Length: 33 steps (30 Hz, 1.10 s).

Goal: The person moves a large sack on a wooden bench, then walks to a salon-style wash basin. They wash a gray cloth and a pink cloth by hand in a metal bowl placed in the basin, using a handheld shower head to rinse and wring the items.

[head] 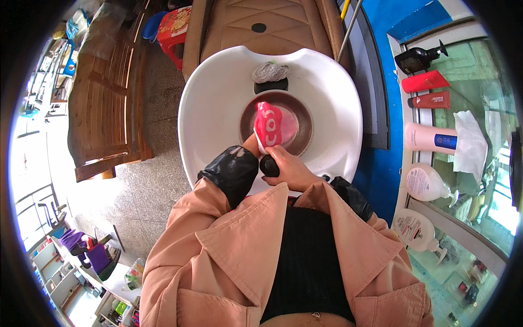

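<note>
A wet-looking pink-red cloth item [270, 124] with pale lettering and a white edge, possibly a sock, is held over a round brown basin [247, 118]. My left hand [251, 144] reaches to its white edge from the left; its fingers are hidden behind or inside the cloth. My right hand [292, 167] grips the cloth's lower end between thumb and fingers. A black rounded knob or handle [269, 165] lies against my right hand; whether I hold it is unclear. Pinkish liquid shows in the basin, which sits within a white salon wash bowl [212, 106].
A grey mesh scrubber [270, 72] rests on a black part at the bowl's far side. Beyond is a brown padded chair [269, 16]. Pump bottles [425, 184] and red tubes [431, 100] line the right ledge. A wooden bench [108, 94] and a red stool [173, 30] stand left.
</note>
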Each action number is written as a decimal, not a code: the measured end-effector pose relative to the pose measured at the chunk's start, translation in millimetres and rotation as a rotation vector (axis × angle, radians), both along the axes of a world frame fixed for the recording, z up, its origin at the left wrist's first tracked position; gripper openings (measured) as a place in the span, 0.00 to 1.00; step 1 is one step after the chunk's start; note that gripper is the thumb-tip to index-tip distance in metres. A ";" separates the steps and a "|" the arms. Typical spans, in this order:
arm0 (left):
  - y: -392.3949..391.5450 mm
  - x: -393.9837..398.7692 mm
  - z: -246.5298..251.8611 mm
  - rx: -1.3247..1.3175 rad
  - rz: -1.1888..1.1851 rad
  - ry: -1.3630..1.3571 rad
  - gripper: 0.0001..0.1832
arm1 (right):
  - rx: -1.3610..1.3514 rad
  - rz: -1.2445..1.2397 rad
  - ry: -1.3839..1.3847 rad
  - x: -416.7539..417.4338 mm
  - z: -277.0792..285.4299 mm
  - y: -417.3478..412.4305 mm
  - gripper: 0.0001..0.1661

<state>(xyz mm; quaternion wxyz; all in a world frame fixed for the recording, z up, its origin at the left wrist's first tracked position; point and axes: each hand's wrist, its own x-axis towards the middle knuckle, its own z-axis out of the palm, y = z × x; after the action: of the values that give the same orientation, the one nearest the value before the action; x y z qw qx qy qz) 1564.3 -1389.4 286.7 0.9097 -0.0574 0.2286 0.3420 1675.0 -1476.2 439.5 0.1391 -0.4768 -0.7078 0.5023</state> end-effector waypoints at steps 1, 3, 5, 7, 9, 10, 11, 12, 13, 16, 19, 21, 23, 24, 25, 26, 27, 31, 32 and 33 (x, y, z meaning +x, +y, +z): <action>0.6 -0.3 11.3 0.013 0.004 -0.043 0.21 | 0.024 -0.048 0.063 4.0 -2.6 1.1 0.40; -0.2 -5.2 29.4 0.039 0.003 -0.074 0.21 | 0.075 -0.142 0.192 15.2 -11.0 4.7 0.40; -3.6 -6.2 37.3 0.052 0.004 -0.105 0.21 | 0.228 -0.354 0.210 31.5 -21.0 10.3 0.38; -6.6 -8.4 42.4 0.057 0.001 -0.117 0.21 | 0.313 -0.478 0.223 45.9 -15.0 17.5 0.34; -10.1 -10.4 47.1 0.066 0.004 -0.130 0.21 | 0.355 -0.509 0.152 55.1 -3.0 21.4 0.30; -11.4 -11.8 49.1 0.064 0.005 -0.133 0.21 | 0.341 -0.537 0.151 56.7 5.1 21.7 0.27; -12.6 -12.4 51.2 0.068 0.006 -0.140 0.21 | 0.319 -0.534 0.163 58.3 10.9 21.0 0.27; -13.5 -12.9 52.9 0.069 0.003 -0.144 0.21 | 0.298 -0.533 0.172 60.0 16.3 19.3 0.27; -14.1 -12.9 54.6 0.069 0.000 -0.151 0.22 | 0.276 -0.531 0.182 61.3 20.8 17.3 0.26; -15.4 -14.0 57.8 0.070 0.003 -0.164 0.22 | 0.225 -0.463 0.178 61.4 29.2 10.1 0.27; -15.9 -15.0 60.0 0.076 0.004 -0.168 0.22 | 0.207 -0.411 0.165 59.6 29.9 3.6 0.29; -16.5 -16.5 61.6 0.078 0.008 -0.170 0.22 | 0.179 -0.393 0.141 57.0 35.6 2.2 0.29; -17.8 -17.2 63.5 0.083 0.014 -0.172 0.22 | 0.237 -0.419 0.083 56.2 36.9 2.6 0.29; -16.8 -16.3 63.4 0.081 0.015 -0.177 0.22 | 0.266 -0.437 0.039 56.3 38.8 2.4 0.29; -17.3 -15.9 63.5 0.081 0.017 -0.180 0.22 | 0.296 -0.454 -0.005 56.4 40.7 2.3 0.29; -17.9 -15.8 63.6 0.084 0.019 -0.180 0.22 | 0.343 -0.468 -0.036 56.4 42.6 2.5 0.29; -17.3 -16.2 64.3 0.084 0.022 -0.180 0.23 | 0.375 -0.474 -0.030 57.3 42.3 2.6 0.29; -15.4 -16.0 67.4 0.085 0.007 -0.210 0.23 | 0.429 -0.477 -0.024 58.4 42.4 2.7 0.28; -14.2 -16.1 68.3 0.068 -0.004 -0.238 0.24 | 0.425 -0.473 -0.027 58.1 43.1 2.7 0.28; -13.7 -16.6 68.5 0.053 -0.013 -0.264 0.24 | 0.423 -0.464 -0.021 57.3 43.2 2.7 0.28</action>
<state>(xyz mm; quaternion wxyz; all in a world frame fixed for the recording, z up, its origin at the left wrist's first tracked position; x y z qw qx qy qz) 1547.7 -1403.1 355.3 0.9353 -0.0763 0.0983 0.3314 1732.3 -1473.4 482.7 0.3386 -0.5913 -0.6703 0.2940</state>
